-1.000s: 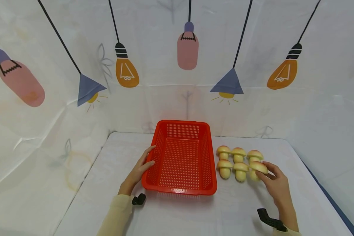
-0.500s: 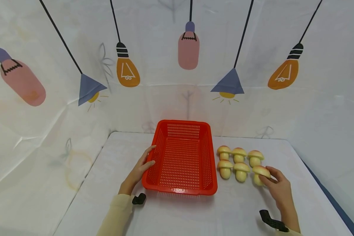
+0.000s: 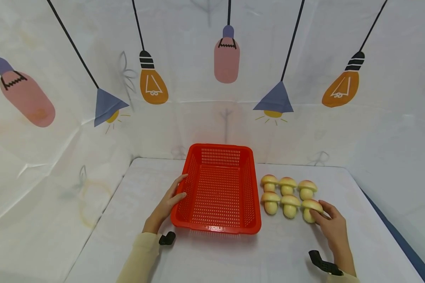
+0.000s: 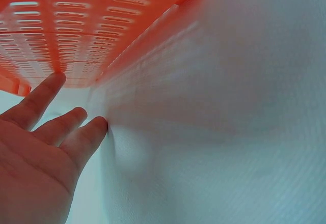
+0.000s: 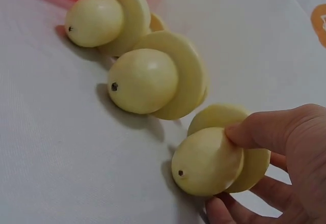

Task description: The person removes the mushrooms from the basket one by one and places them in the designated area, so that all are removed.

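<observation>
In the head view a red plastic basket with slotted walls stands mid-table, nothing inside it. My left hand holds its left rim, thumb and a fingertip over the edge. The left wrist view shows the other fingers stretched along the basket's outside. To the right my right hand pinches a toy mushroom by its stem, at the front right of the group. The right wrist view shows the thumb on that pale yellow mushroom, other fingers behind and under it. Whether it touches the table is hard to tell.
Beside the held one lie two mushrooms in the front row and three in the back row. The white table meets a white cloth backdrop printed with lamps.
My right hand has brought its mushroom a little toward me and right, away from the one behind, then slightly back left. My left hand stays on the basket.
</observation>
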Motion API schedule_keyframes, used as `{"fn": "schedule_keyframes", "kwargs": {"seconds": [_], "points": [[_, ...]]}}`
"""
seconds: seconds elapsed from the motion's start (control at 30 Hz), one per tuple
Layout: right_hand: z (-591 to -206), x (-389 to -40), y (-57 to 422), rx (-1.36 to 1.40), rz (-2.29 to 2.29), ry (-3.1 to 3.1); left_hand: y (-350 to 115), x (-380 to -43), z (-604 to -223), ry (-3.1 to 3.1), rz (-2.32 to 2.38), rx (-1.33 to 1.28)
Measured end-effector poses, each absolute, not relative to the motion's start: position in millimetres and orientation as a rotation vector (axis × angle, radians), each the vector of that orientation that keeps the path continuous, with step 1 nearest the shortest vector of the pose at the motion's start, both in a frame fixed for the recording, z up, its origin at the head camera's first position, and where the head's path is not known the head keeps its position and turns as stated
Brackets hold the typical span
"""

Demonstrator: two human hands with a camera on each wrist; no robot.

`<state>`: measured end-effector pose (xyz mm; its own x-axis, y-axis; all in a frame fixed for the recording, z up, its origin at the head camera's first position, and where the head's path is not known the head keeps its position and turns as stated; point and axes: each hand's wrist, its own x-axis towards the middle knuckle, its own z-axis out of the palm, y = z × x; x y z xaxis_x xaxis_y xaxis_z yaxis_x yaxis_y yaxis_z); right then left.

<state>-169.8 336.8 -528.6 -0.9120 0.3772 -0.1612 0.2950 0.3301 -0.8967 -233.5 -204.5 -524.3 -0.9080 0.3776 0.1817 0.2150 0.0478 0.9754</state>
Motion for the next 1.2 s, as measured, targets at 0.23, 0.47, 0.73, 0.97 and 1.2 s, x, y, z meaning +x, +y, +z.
{"fn": "schedule_keyframes", "kwargs": {"seconds": [0.23, 0.47, 0.73, 0.97, 1.2], "points": [[-527.1, -169.4, 335.7, -0.641, 1.657, -2.492, -204.2, -232.9, -524.2, 2.188, 1.996, 0.619], [-527.3, -170.9, 333.9, -0.671, 1.667, -2.469, -203.6, -233.5, -524.3, 2.177, 2.000, 0.621], [-524.8, -171.9, 331.1, -0.673, 1.685, -2.435, -204.4, -233.0, -525.8, 2.189, 1.992, 0.615], [-524.1, -173.0, 330.8, -0.705, 1.712, -2.429, -205.1, -233.6, -526.6, 2.178, 2.002, 0.627], [-523.6, -171.3, 330.7, -0.700, 1.719, -2.422, -205.8, -233.5, -527.0, 2.184, 1.992, 0.628]]}}
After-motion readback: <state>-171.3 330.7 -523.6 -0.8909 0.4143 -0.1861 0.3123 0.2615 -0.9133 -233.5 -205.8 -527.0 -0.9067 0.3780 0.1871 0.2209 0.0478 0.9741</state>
